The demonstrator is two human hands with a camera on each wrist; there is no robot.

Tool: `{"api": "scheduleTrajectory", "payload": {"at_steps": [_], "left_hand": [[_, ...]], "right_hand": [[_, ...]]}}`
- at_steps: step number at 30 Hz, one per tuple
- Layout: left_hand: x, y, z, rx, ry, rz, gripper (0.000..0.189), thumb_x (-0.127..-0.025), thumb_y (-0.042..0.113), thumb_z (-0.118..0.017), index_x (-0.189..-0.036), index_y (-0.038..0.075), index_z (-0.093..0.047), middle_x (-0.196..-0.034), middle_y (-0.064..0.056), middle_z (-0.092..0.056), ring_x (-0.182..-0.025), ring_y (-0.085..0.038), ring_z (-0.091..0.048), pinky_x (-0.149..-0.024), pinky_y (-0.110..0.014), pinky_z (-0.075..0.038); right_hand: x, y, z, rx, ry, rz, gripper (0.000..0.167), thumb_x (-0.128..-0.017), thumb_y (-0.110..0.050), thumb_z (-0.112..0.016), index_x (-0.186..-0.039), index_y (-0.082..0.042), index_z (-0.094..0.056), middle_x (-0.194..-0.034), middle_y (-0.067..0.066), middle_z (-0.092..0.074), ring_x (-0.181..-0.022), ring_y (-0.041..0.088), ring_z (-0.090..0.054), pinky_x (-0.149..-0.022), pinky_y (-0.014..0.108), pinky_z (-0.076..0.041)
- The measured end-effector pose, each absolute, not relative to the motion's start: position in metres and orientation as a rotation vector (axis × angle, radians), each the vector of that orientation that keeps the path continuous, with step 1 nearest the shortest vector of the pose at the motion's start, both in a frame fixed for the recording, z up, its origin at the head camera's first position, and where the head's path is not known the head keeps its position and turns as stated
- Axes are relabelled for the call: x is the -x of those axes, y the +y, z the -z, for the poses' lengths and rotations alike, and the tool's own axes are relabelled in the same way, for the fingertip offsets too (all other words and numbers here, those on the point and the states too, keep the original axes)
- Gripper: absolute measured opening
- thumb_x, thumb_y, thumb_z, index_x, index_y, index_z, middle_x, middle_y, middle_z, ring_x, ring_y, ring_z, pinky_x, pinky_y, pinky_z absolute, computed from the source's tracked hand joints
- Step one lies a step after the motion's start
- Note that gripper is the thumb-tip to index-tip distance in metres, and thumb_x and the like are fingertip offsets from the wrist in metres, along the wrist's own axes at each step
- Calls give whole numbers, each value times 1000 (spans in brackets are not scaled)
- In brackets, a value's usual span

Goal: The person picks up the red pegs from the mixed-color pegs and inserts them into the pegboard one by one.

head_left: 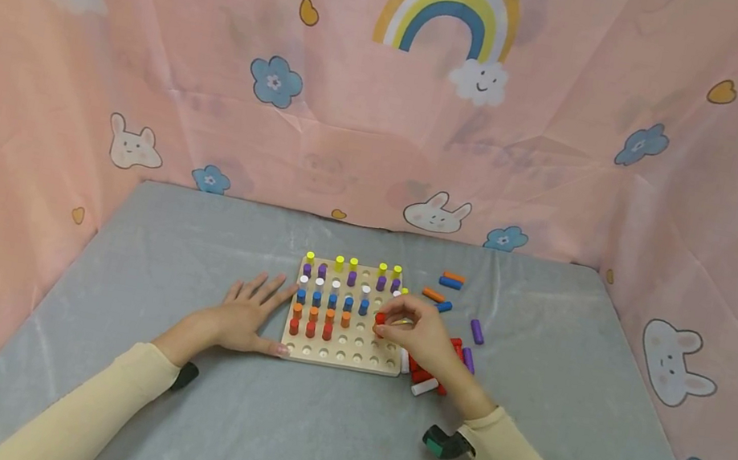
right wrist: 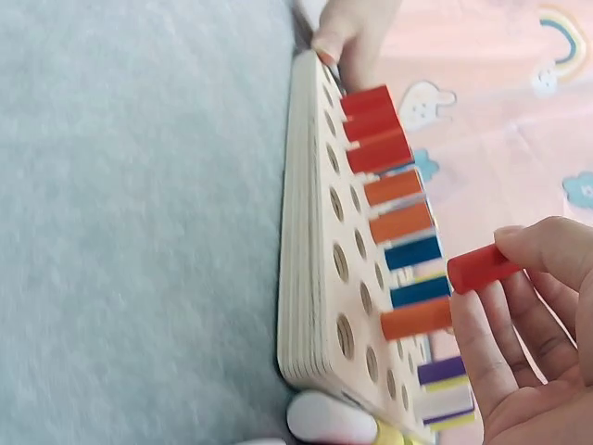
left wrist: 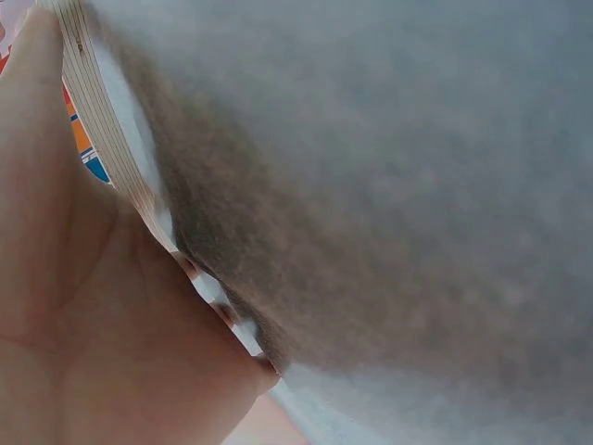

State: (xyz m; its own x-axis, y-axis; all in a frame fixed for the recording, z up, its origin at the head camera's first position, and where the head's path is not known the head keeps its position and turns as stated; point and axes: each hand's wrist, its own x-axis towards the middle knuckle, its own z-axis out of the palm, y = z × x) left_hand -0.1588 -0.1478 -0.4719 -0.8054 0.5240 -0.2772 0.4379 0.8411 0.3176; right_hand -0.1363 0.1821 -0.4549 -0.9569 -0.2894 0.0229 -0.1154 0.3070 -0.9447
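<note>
A wooden pegboard [head_left: 346, 365] lies on the grey cloth, with rows of yellow, purple, white, blue, orange and red pegs standing in its holes. My left hand [head_left: 244, 321] is spread flat at the board's left side, thumb by the near corner; in the left wrist view the hand [left wrist: 93, 287] lies against the board's layered edge [left wrist: 93, 102]. Over the board's right part, my right hand [head_left: 423, 335] pinches a red peg [right wrist: 482, 269] between thumb and fingers. Just beside that peg, an orange peg [right wrist: 415, 319] stands in the board.
Right of the board lie loose pegs: a heap of red pegs [head_left: 418, 374] partly under the right forearm, a white peg [head_left: 425, 387], purple pegs [head_left: 477, 331], and orange and blue pegs [head_left: 451, 283] farther back. A pink patterned curtain [head_left: 381, 159] surrounds the table.
</note>
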Motion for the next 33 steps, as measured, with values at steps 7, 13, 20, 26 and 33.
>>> {"api": "scheduleTrajectory", "payload": {"at_steps": [7, 13, 20, 26, 33], "left_hand": [[159, -148, 472, -722, 2659, -343, 110, -81, 72, -63, -161, 21, -6, -169, -15, -2, -154, -46, 0, -117, -72, -5], [160, -149, 474, -725, 2647, -353, 112, -80, 76, -60, -161, 22, -5, -169, -15, -1, -154, -46, 2, -117, -72, -3], [161, -148, 475, -713, 2645, -345, 114, -78, 79, -59, -161, 24, -3, -169, -13, 0, -154, -45, 3, -118, -71, -2], [159, -147, 471, -710, 2660, -330, 110, -81, 71, -63, -161, 22, -6, -169, -14, -2, -154, -45, 0, -118, -71, -5], [158, -147, 470, -712, 2654, -339, 111, -81, 72, -63, -161, 20, -6, -169, -15, -2, -154, -46, 1, -118, -71, -5]], "right_hand": [[133, 167, 458, 343, 2364, 1753, 22, -84, -1, -75, -104, -2, -66, -105, 17, -65, -91, 16, -63, -75, 21, -58], [129, 156, 464, 401, 2357, 1785, 22, -83, 3, -73, -103, -2, -66, -105, 19, -63, -93, 23, -64, -76, 21, -58], [125, 146, 469, 401, 2401, 1788, 22, -82, 0, -77, -101, -3, -66, -105, 19, -64, -93, 24, -65, -77, 18, -57], [124, 141, 471, 438, 2394, 1816, 22, -81, 0, -78, -99, -1, -65, -103, 21, -65, -93, 30, -69, -76, 21, -59], [123, 133, 475, 433, 2390, 1856, 21, -81, 9, -74, -99, 5, -64, -103, 25, -66, -93, 42, -70, -74, 20, -59]]}}
